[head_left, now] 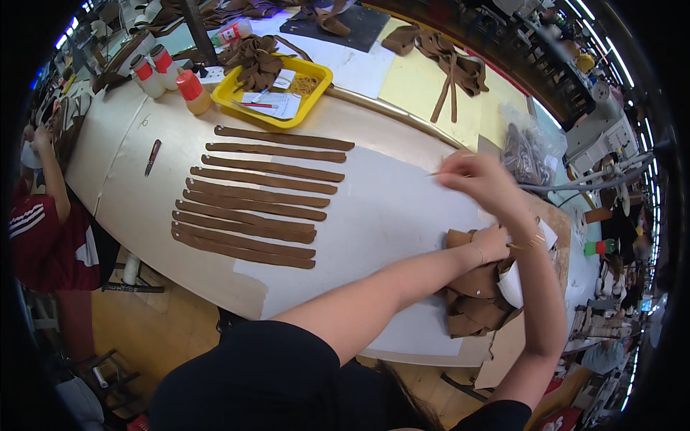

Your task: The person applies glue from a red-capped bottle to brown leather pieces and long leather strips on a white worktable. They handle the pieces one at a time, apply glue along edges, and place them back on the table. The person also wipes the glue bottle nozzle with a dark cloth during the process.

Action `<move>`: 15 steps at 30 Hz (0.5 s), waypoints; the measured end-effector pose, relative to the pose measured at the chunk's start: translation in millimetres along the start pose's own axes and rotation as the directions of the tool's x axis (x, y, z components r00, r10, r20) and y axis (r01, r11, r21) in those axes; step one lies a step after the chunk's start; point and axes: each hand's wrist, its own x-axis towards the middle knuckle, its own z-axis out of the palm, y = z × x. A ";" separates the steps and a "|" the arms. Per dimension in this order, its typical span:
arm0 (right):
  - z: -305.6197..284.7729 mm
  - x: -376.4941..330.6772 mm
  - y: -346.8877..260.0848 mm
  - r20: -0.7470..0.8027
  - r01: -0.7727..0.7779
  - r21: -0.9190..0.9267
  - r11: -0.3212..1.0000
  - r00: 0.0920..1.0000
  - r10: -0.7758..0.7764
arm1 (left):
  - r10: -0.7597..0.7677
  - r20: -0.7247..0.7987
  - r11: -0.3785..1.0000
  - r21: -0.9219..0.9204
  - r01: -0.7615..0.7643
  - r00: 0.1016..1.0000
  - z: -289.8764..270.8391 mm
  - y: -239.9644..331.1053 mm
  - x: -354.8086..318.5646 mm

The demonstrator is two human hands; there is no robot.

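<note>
Right grip (pixel 480 179) pinched a blurred sliver (pixel 433 174), left grip (pixel 491 243), closure unclear, lay by brown pieces (pixel 474 281), and the yellow tray (pixel 320 92) held brown strips (pixel 256 68), paper (pixel 286 105) and yellowish bands (pixel 305 85).

Strips (pixel 251 205) and piled pieces (pixel 467 317) brown; tray (pixel 316 99) yellow; sheet (pixel 392 215) pale grey; co-worker's shirt (pixel 57 251) maroon, white-striped.

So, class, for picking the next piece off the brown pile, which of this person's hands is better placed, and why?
Probably the left hand: it is at the far edge of the brown pile. The right hand is raised away from it, blurred, and seems to pinch something thin.
</note>
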 end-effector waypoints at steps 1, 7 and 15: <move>15.4 21.8 -11.6 0.192 -0.168 0.026 0.985 0.968 0.160 | 0.010 0.015 1.000 0.006 -0.010 1.000 -1.6 1.8 -3.2; 90.4 150.2 -50.4 0.151 0.092 -0.060 0.994 0.985 -0.083 | 0.034 0.071 0.998 -0.053 -0.030 0.997 -16.4 9.3 -30.7; 49.5 114.7 -81.6 -0.219 0.209 -0.105 0.972 0.949 -0.227 | 0.077 0.216 0.962 -0.272 -0.016 0.973 -49.8 61.2 -62.1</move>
